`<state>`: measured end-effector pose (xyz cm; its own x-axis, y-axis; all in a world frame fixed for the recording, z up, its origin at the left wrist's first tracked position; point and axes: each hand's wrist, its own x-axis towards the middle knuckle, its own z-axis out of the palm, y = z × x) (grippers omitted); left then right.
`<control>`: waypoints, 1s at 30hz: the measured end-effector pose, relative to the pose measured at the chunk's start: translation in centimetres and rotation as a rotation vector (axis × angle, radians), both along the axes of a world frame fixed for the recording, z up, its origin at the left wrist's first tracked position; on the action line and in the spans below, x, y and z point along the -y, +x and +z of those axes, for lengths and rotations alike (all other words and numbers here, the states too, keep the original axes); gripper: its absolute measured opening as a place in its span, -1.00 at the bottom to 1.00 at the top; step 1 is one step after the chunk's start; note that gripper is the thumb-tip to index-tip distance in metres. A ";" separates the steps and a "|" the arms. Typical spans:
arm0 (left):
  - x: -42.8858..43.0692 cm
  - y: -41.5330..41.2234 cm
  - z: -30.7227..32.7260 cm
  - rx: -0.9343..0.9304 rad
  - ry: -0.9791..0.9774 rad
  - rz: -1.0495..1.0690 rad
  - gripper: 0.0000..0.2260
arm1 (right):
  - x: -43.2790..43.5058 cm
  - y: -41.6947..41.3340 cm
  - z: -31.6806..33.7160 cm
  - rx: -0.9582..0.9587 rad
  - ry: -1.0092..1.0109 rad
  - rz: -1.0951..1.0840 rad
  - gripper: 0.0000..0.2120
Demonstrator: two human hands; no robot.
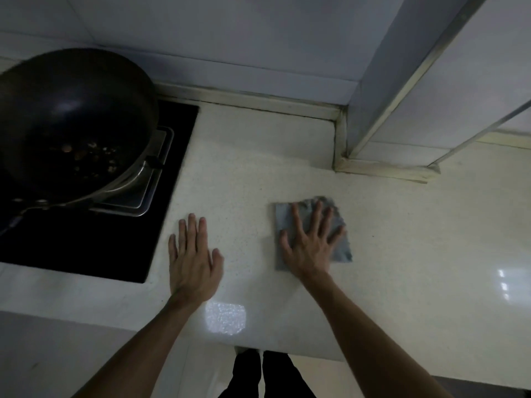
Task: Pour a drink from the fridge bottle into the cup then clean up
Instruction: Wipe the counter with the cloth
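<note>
Cloth [343,252], grey and frayed along its far edge, lies flat on a pale speckled kitchen counter [258,156], pinned beneath the right hand [309,248] of a person standing at the counter's front edge. The hand's fingers are straight and spread wide, pressing down on the cloth rather than gripping it. The left hand [192,265] rests palm-down on the bare counter well apart from the cloth, fingers straight and close together, holding nothing, just beside the edge of a black glass hob [120,239] set into the surface.

On the hob a large dark wok [71,116] sits on a metal burner ring, with brownish bits scattered in its bottom and its handle running off the left of the view.

The room is dim. White tiles cover the back wall [230,38], met at the counter by a cream trim strip [258,99]. A white tiled pillar [388,67] with metal corner edging rises from the counter's rear right, and the counter continues past it. A patch of reflected light [225,318] shines on the counter between the forearms, and smaller glints [502,282] show at far right. Dark trouser legs [258,374] are visible below the counter edge.
</note>
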<state>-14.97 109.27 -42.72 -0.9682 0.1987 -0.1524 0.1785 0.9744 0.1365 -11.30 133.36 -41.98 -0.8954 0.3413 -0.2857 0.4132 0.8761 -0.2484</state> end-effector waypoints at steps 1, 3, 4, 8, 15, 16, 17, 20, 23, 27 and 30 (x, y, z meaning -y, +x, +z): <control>0.0 0.0 0.0 -0.001 -0.002 0.000 -0.32 | 1.9 -0.8 0.1 0.001 0.006 0.049 -0.25; 0.0 0.1 0.1 -0.001 0.000 -0.004 -0.32 | 5.4 -2.2 0.2 0.013 0.025 0.151 -0.28; 0.1 0.1 0.1 -0.003 0.001 -0.010 -0.32 | 6.9 -2.7 0.3 0.015 0.033 0.203 -0.28; 0.4 0.1 -0.3 -0.022 -0.030 -0.045 -0.36 | 9.9 -3.9 -0.1 0.002 0.065 0.386 -0.30; 0.5 0.0 -0.1 -0.010 -0.002 -0.023 -0.33 | 6.4 -2.9 -0.2 -0.053 0.025 0.406 -0.30; 0.5 0.0 -0.1 -0.007 -0.001 -0.022 -0.32 | 5.2 -2.5 -0.1 -0.046 0.028 0.376 -0.30; 0.5 0.0 -0.2 -0.005 -0.001 -0.022 -0.32 | 3.9 -1.9 0.1 -0.044 0.028 0.338 -0.29; 0.4 0.1 -0.2 0.001 0.006 -0.019 -0.33 | -0.6 0.2 0.0 -0.040 0.022 0.203 -0.27; 0.4 0.1 -0.2 0.003 0.011 -0.015 -0.34 | -4.4 2.2 -0.2 -0.030 0.028 0.076 -0.28; 0.3 0.1 0.0 0.015 -0.006 -0.014 -0.34 | -5.5 2.8 0.0 -0.005 0.041 0.040 -0.27; 0.2 0.0 0.3 0.043 0.001 -0.007 -0.33 | -5.3 2.5 0.5 0.039 0.038 0.060 -0.21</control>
<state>-14.97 109.03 -42.40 -0.9593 0.2056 -0.1935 0.1794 0.9731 0.1448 -8.78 138.63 -41.51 -0.9030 0.2987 -0.3089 0.3686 0.9079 -0.1995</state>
